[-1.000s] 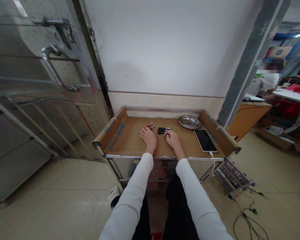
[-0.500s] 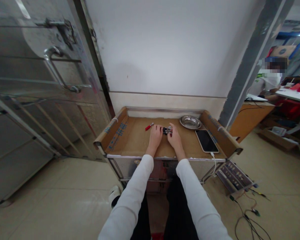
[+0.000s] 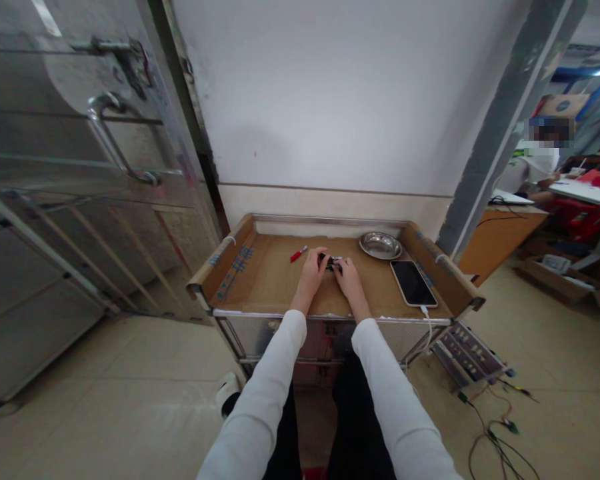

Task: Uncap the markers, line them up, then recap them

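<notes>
A small dark object with shiny parts (image 3: 334, 262) lies between my two hands over the cardboard-lined cart top; its details are too small to make out. My left hand (image 3: 312, 272) grips its left end with bent fingers. On the right end, the fingers of my right hand (image 3: 349, 277) are closed. A red tool with a metal tip (image 3: 298, 254) lies on the cardboard, just left of my left hand. To the right of my hands stands a round metal dish (image 3: 381, 245), near the back edge.
A phone (image 3: 413, 283) with a white cable lies at the cart's right. Raised cardboard sides (image 3: 443, 270) bound the top. Behind is a wall, and a metal door (image 3: 80, 133) is at left. Electrical equipment (image 3: 473, 357) and cables lie on the floor; a person sits far right.
My right fingers have lowered and curled in closer to the dark object. The object appears slightly turned, and my left fingers have shifted over its left end.
</notes>
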Demonstrator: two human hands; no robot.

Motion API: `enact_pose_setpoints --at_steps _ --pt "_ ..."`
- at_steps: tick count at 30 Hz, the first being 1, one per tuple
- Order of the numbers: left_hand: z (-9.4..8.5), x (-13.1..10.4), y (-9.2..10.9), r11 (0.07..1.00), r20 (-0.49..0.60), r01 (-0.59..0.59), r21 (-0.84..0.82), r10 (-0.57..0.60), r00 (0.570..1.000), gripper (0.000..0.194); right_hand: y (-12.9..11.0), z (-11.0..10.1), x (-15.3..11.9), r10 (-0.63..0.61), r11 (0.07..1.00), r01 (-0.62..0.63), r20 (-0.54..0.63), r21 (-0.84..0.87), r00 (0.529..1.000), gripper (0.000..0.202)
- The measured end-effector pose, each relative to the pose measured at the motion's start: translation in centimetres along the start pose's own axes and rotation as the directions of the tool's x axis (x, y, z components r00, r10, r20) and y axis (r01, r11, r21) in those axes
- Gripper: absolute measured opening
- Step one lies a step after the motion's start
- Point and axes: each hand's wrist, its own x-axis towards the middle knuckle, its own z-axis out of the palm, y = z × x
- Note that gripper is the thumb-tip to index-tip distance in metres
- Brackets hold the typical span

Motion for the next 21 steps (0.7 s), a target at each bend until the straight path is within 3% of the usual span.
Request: enact_pose_setpoints --at_steps 9,21 --pt "-1.0 0.3 -0.1 0.975 -0.179 0.216 0.056 -0.203 0.963 0.022 -0.4 -0.4 0.2 -0.005 0.988 0.005 0.001 0.157 1.000 0.021" --pt "-1.0 0.4 -0.2 0.972 -0.112 0.228 0.062 -0.220 0.969 0.018 -0.3 -0.3 0.1 0.007 0.994 -0.006 -0.010 0.107 1.000 0.025"
